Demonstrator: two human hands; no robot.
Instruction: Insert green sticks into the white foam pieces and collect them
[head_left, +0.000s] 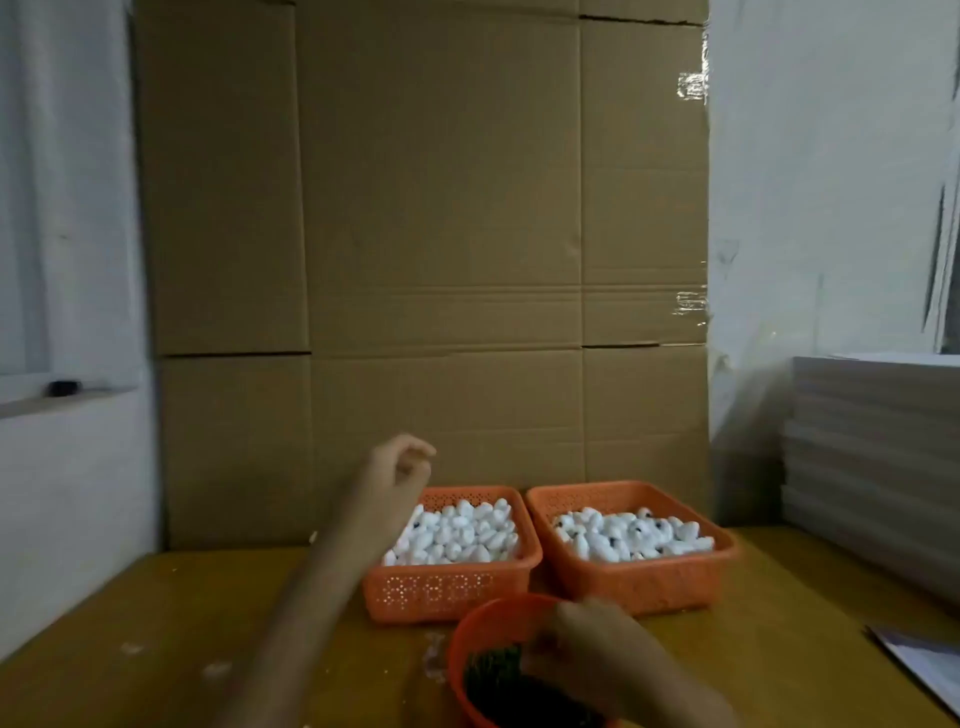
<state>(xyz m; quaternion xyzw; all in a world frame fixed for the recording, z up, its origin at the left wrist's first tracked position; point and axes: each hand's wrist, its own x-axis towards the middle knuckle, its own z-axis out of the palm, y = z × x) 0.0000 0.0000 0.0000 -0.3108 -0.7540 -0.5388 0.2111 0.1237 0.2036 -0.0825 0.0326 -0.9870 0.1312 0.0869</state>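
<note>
Left hand (404, 464) raised above back-left corner of left orange basket (447, 592). Fingers curled, blurred; cannot tell if anything pinched. Basket heaped with white foam pieces (457, 535). Right orange basket (644, 582) just beside it, also holding foam. Right hand (587, 649) dips into round orange bowl (462, 644) of green sticks (493, 670) on tabletop (208, 623). Fingers hidden, grip cannot tell. Cardboard sheet (441, 208) stands behind.

The left grip (404, 464) is blurred; whether its curled fingers pinch anything cannot be told. Its forearm hides the left corner of the basket (441, 592) below it. The right grip (592, 649) covers part of the bowl (475, 631), fingertips lost among blurred green sticks (493, 670); the bottom edge cuts the bowl. Dark specks (636, 530) beyond it are too small to identify.
</note>
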